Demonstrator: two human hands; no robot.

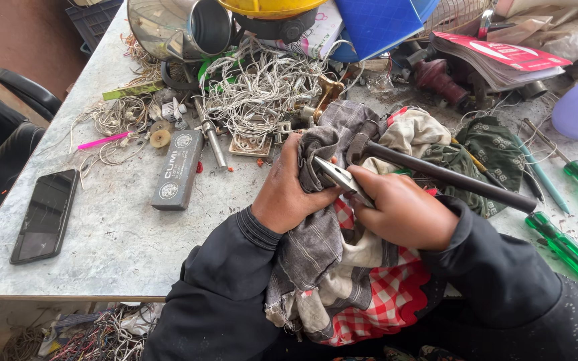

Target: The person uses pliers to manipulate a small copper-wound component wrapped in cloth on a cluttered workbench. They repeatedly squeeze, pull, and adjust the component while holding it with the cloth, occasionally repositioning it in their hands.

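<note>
Two bare hands work at the near edge of the grey speckled desk (122, 227), and I see both from above. My left hand (287, 190) is clenched on a bundle of grey checked cloth (316, 247), its fingers buried in the folds. My right hand (403, 210) grips a slim, flat silver metal tool (339, 177); its tip points up-left into the cloth held by the left hand. The cloth bundle, with red-and-white checked fabric (386, 294) below it and cream and green rags behind, drapes from the desk edge down over my lap.

Just behind the right hand lies a hammer with a long dark handle (449, 177), resting on the rags and angled toward the right. Two screwdrivers with clear green handles (566, 251) lie on the desk at the right, well apart from the hands. To the left of the hands sits a dark rectangular sharpening stone (177, 170), and farther left a black smartphone (45, 215) lies face up near the desk edge. A tangle of pale wire (262, 90) is heaped at the back of the desk.
</note>
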